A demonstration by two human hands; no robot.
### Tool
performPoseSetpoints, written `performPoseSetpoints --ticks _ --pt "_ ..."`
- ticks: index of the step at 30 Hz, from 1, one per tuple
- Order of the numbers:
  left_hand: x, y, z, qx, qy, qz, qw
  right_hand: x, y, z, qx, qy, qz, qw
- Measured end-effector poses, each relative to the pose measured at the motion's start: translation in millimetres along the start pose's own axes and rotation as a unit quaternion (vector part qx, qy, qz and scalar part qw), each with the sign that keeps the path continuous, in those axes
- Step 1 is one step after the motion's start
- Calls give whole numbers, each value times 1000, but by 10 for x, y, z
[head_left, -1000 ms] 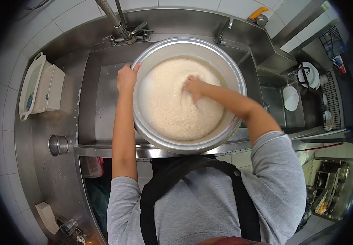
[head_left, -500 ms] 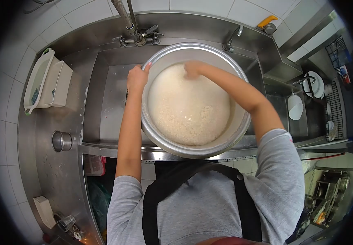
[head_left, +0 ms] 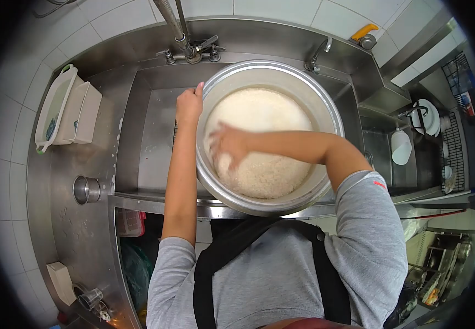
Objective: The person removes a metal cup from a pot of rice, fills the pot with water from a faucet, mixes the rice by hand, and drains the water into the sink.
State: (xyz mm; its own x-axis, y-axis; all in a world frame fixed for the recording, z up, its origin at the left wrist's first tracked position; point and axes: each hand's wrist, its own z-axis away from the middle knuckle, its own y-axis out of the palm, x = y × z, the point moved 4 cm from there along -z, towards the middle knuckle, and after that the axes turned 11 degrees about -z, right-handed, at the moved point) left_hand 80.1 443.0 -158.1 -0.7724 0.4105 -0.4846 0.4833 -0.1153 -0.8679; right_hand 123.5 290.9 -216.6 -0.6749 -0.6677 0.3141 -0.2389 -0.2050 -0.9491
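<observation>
Surface (head_left: 78, 230): stainless steel, with recessed basin (head_left: 155, 159) and smaller side basin (head_left: 377, 131) at right. Pot (head_left: 270, 77) over main basin, near rim overlapping front edge in view; support beneath hidden. Left section of surface: tub (head_left: 56, 104) at far end, bin (head_left: 89, 118) just beside it; metal cup (head_left: 86, 189) upright, nearer; small box (head_left: 62, 282) and clear cup (head_left: 90, 298) near each other at near end. Pale spots along main basin's left edge. Jug (head_left: 401, 147) in side basin.

A person's left arm (head_left: 181, 181) stretches forward, the left hand (head_left: 189, 105) curled, thumb (head_left: 199, 89) extended; the right arm (head_left: 303, 146) bends at the elbow (head_left: 340, 147), forearm pointing leftward, the right hand (head_left: 231, 145) blurred, fingers (head_left: 217, 134) spread.
</observation>
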Motion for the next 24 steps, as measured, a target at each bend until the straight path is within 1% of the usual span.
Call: performPoseSetpoints --ticks 1,3,4,6,8,9,11,12,13,14,15,17,18,20,21,23,24 --pt "15 12 22 1 -2 0 1000 -251 -44 8 6 57 34 998" --pt "26 8 22 -1 -9 -7 1000 -695 -81 72 41 223 -33 973" --pt "26 1 15 -3 -8 -7 1000 -693 12 56 40 222 -31 974" --pt "42 12 12 18 -28 -10 999 -619 216 87 0 367 16 930" --pt "39 2 6 25 -26 -12 999 -188 322 156 30 256 -40 965" --pt "33 5 3 33 -26 -13 999 -87 304 301 30 257 -39 965" --pt "4 -14 -4 34 -22 -15 999 188 262 501 82 82 -84 990" --pt "-7 -18 7 37 -19 -18 999 153 85 490 83 82 -85 990" --pt "-13 -27 27 41 -19 -17 999 -16 -111 510 144 181 -48 972" --pt "-30 -47 34 43 -20 -13 999 -142 -201 559 205 277 -8 939" --pt "-51 -48 31 43 -20 -7 999 -171 -87 557 207 281 -8 937" --pt "-38 7 8 35 -16 -11 999 -280 177 565 145 389 4 910" --pt "-38 -8 -10 26 -13 -21 999 -78 184 606 145 329 -42 932" --pt "-17 -16 -10 32 -12 -21 999 323 176 816 139 179 -114 967" --pt "-30 -17 2 39 -14 -16 999 409 210 931 139 181 -115 967" --pt "-50 -44 2 53 -19 -17 998 605 213 1059 119 90 -83 985" --pt "-49 -41 5 65 -25 -20 997 595 232 1001 116 100 -69 986"
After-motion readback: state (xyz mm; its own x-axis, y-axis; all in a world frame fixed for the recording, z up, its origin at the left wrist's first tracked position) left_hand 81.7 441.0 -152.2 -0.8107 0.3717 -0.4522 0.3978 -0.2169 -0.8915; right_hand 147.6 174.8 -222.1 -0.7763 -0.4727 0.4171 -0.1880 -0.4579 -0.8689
